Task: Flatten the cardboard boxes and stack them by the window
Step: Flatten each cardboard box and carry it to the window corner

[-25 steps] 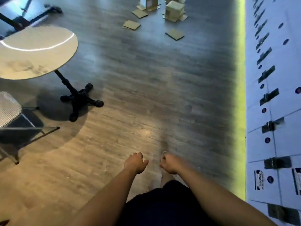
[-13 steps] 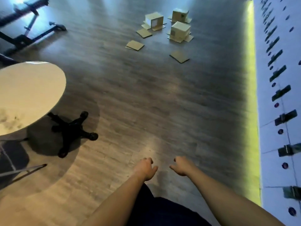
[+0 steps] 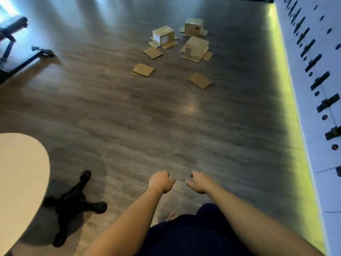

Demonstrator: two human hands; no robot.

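Three upright cardboard boxes stand far ahead on the wooden floor: one on the left [image 3: 163, 35], one at the back [image 3: 193, 27], one in front [image 3: 196, 47], each with flaps spread at its base. Three flat cardboard pieces lie nearer: one [image 3: 152, 52], another [image 3: 143, 69], a third [image 3: 200, 80]. My left hand [image 3: 160, 181] and my right hand [image 3: 199, 182] hang low in front of me, fingers loosely curled, holding nothing, far from the boxes.
A round pale table [image 3: 20, 178] with a black four-footed base [image 3: 73, 204] stands at the lower left. A white panelled wall [image 3: 317, 89] with a yellow-lit strip along its foot runs down the right. Dark metal equipment [image 3: 16, 50] sits at the upper left.
The view has moved forward and tilted up: the boxes now sit lower and larger in frame, and the table has slid to the lower left. Both hands stay empty in front of me.
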